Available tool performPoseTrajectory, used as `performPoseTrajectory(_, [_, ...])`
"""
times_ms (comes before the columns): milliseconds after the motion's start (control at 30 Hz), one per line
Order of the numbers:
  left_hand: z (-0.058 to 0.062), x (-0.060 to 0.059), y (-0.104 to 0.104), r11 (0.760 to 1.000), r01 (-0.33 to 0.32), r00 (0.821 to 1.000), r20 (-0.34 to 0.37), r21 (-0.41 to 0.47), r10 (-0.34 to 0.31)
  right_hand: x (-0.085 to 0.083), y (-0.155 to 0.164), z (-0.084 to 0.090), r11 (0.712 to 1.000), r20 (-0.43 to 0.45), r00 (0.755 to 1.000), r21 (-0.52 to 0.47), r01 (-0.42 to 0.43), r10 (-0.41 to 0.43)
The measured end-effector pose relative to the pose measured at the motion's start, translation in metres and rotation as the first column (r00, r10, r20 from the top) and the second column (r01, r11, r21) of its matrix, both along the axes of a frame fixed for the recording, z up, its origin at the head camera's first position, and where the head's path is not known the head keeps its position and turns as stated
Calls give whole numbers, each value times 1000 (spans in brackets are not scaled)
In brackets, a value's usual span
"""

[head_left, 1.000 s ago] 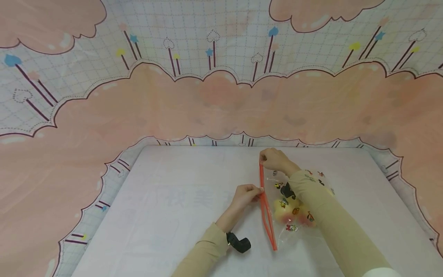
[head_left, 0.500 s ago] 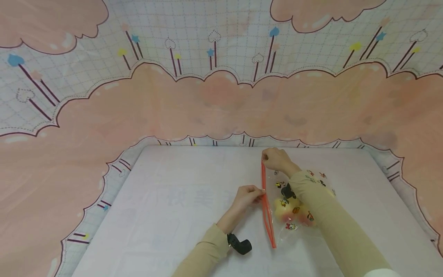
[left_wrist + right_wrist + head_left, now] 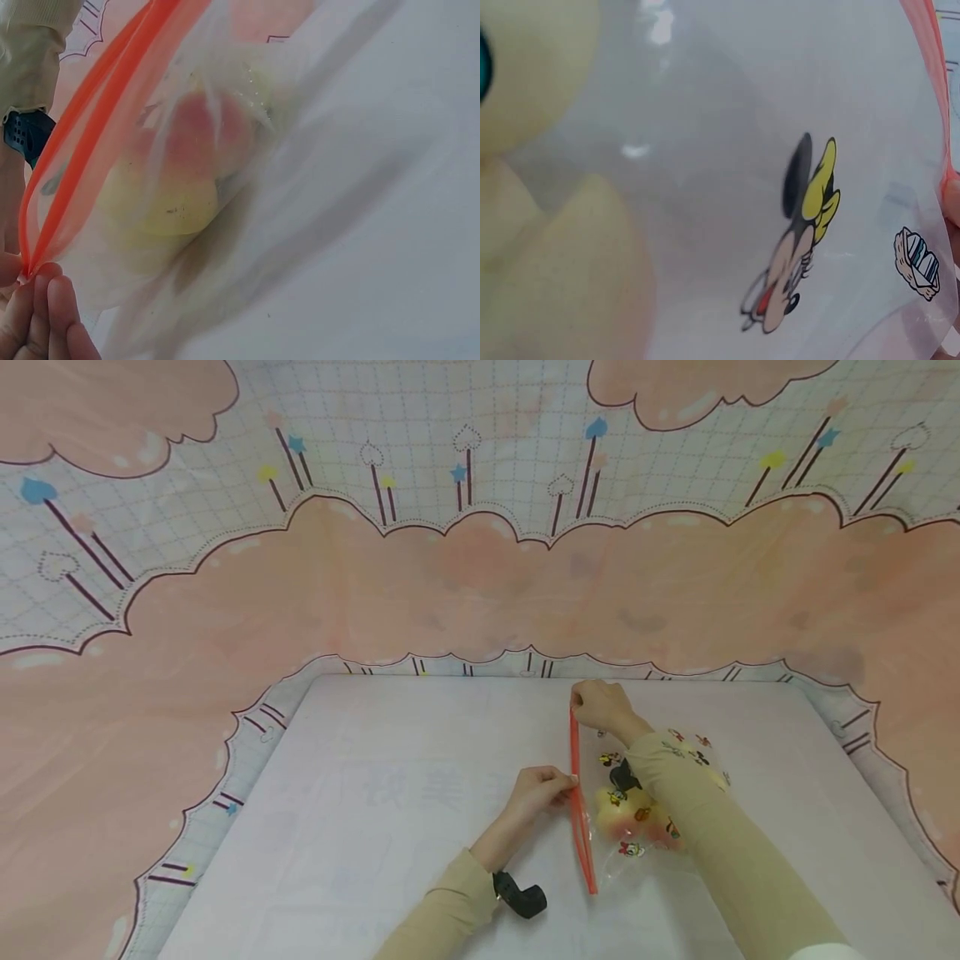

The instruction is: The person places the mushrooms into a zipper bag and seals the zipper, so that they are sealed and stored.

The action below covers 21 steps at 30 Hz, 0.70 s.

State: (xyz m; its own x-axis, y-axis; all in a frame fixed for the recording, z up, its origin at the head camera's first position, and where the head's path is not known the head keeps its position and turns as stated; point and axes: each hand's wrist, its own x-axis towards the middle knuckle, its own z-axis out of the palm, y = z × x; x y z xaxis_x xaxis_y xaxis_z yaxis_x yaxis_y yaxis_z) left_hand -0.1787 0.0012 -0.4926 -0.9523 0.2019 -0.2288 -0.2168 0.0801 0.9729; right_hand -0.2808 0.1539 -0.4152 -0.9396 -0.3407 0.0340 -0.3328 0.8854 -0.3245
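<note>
A clear plastic zip bag with cartoon prints and an orange-red zip strip lies on the white table. Yellow-pink fruit shows inside it, also in the left wrist view as fruit. My left hand pinches the strip about halfway along. At the strip's far end, my right hand pinches it. In the right wrist view the bag's film fills the frame with a cartoon mouse print.
The table is ringed by a pink and pale-blue cartoon cloth backdrop that rises behind and at both sides. A black wrist strap sits on my left forearm. Both sleeves are beige.
My left hand has slid slightly toward me along the zip strip, and the right hand has shifted a little farther away. The bag has barely moved.
</note>
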Motion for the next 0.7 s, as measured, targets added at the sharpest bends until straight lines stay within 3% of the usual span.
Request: performPoseTrajectory(700, [-2,14,-1,1000,26,1000,-4,2,-26,1,0,2,1000,32,999,-29,-6,7])
